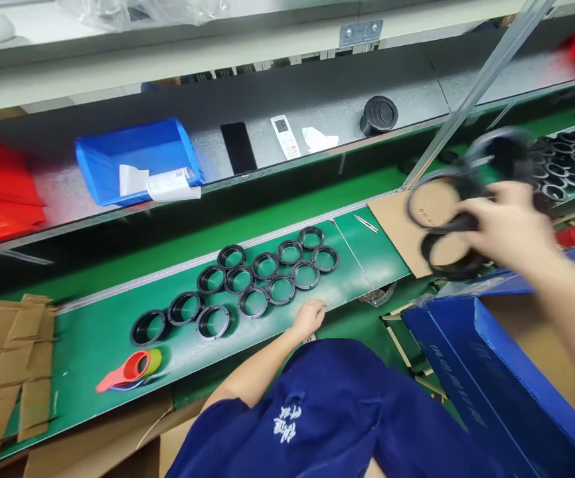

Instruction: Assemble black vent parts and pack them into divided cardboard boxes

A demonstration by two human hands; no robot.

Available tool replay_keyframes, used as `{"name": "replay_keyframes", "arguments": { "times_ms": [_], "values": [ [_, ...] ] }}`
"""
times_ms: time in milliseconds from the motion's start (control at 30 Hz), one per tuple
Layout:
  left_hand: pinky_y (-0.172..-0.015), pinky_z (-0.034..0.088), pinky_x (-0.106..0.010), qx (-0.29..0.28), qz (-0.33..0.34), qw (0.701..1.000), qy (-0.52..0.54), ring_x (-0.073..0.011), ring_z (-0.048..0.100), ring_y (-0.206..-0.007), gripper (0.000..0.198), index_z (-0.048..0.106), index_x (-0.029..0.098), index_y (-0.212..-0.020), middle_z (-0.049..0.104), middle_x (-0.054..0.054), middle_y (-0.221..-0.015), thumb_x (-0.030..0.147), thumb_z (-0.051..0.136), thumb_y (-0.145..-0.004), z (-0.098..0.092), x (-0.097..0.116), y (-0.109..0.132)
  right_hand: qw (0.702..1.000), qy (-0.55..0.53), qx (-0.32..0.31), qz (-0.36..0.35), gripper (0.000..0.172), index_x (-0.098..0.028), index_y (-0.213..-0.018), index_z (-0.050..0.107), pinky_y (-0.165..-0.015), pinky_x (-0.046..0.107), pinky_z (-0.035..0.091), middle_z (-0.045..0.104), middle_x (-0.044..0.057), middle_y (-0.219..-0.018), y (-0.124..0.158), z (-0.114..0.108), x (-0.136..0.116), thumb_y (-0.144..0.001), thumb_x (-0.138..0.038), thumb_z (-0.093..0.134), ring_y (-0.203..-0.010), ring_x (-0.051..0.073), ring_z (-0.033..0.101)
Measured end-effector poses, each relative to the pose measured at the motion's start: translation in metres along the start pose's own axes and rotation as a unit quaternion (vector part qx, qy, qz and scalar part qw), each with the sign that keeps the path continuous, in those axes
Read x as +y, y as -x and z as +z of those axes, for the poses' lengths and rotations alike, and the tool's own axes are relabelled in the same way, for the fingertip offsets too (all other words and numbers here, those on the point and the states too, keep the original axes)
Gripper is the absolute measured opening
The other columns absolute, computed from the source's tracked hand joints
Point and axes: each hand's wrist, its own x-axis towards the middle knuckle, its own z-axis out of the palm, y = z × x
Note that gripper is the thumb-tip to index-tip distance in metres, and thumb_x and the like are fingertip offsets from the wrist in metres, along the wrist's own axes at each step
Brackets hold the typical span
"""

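Note:
My right hand (509, 222) is raised at the right, closed round several black plastic rings (444, 219) that blur with motion. My left hand (309, 317) rests at the near edge of the green bench (93, 338), fingers loosely curled and holding nothing, just below a cluster of several black rings (262, 272) laid flat in rows on the green surface.
A red tape dispenser (128, 372) lies at the bench's front left beside cardboard dividers (13, 358). A blue carton (496, 372) stands open at my right. A cardboard sheet (400, 229) lies beyond it. The shelf holds a blue bin (135, 159), a phone (238, 147), a remote (285, 136) and stacked rings (378, 114).

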Motion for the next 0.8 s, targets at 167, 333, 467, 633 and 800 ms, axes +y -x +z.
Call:
{"name": "replay_keyframes", "arguments": {
  "times_ms": [167,333,467,633,800],
  "values": [
    [-0.109,0.053,-0.040,0.034,-0.022,0.999,0.031,-0.0256,0.068,-0.120,0.031,0.073,0.016,-0.118,0.074,-0.012,-0.125,0.024,0.050,-0.099,-0.012,-0.028,0.045,0.970,0.047,-0.238,-0.036,0.041,-0.025,-0.131,0.065,-0.089,0.042,0.054,0.041,0.017,-0.146,-0.031,0.099,-0.133,-0.094,-0.012,0.052,-0.103,0.028,0.068],
    [-0.105,0.057,-0.045,0.141,-0.194,0.971,0.025,-0.0276,0.072,-0.113,0.035,0.075,0.018,-0.114,0.077,-0.012,-0.118,0.028,0.047,-0.097,-0.021,-0.087,0.129,0.960,0.040,-0.276,-0.026,0.042,-0.021,-0.133,0.063,-0.089,0.036,0.052,0.044,0.020,-0.142,-0.036,0.180,-0.179,-0.094,-0.013,0.051,-0.107,0.025,0.068],
    [-0.103,0.057,-0.042,0.162,-0.339,0.927,0.025,-0.0257,0.074,-0.107,0.033,0.076,0.017,-0.110,0.078,-0.011,-0.114,0.021,0.047,-0.093,-0.018,-0.089,0.175,0.951,0.029,-0.298,-0.080,0.051,-0.023,-0.142,0.059,-0.085,0.038,0.055,0.040,0.024,-0.149,-0.036,0.196,-0.187,-0.091,-0.019,0.058,-0.103,0.027,0.072],
    [-0.102,0.055,-0.037,0.177,-0.381,0.905,0.065,-0.0231,0.073,-0.105,0.033,0.076,0.017,-0.113,0.077,-0.011,-0.116,0.015,0.050,-0.093,-0.012,-0.056,0.152,0.952,0.051,-0.273,-0.130,0.076,-0.035,-0.153,0.051,-0.090,0.054,0.058,0.030,0.019,-0.167,-0.079,0.236,-0.173,-0.079,-0.028,0.062,-0.125,0.043,0.064],
    [-0.099,0.056,-0.036,0.230,-0.382,0.890,0.098,-0.0242,0.074,-0.101,0.031,0.077,0.015,-0.112,0.078,-0.011,-0.109,0.017,0.056,-0.090,-0.004,-0.032,0.094,0.940,-0.067,-0.183,-0.281,0.056,-0.027,-0.134,0.068,-0.113,0.053,0.048,0.065,0.018,-0.136,-0.131,0.219,-0.224,-0.090,-0.042,0.037,-0.129,0.038,0.060]
  ]
}}
